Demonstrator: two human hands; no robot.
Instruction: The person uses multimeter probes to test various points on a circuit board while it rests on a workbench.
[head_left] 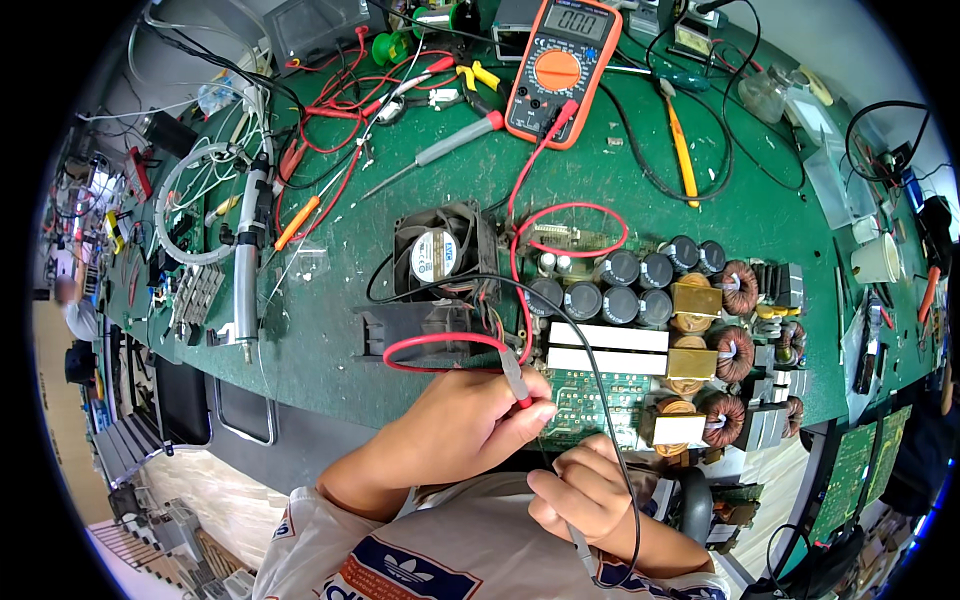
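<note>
My left hand (480, 420) grips a grey-and-red meter probe (512, 370) just left of the power circuit board (590, 400), which carries black capacitors, copper coils and white bars. A red lead loops from the probe up to the orange multimeter (567, 50) at the back. My right hand (585, 490), below the board's front edge, is closed on a grey probe (582, 545) with a black lead. Where both probe tips rest, I cannot make out. Behind my left hand stands a black fan (415, 245) with wires.
The green bench (340, 250) holds tangled leads (335, 115), a grey-handled screwdriver (450, 145), pliers (480, 85), an orange-handled tool (683, 150) and a grey pump-like tool (250, 260) on the left. A cup (873, 260) and clutter line the right side; loose boards (845, 470) lie lower right.
</note>
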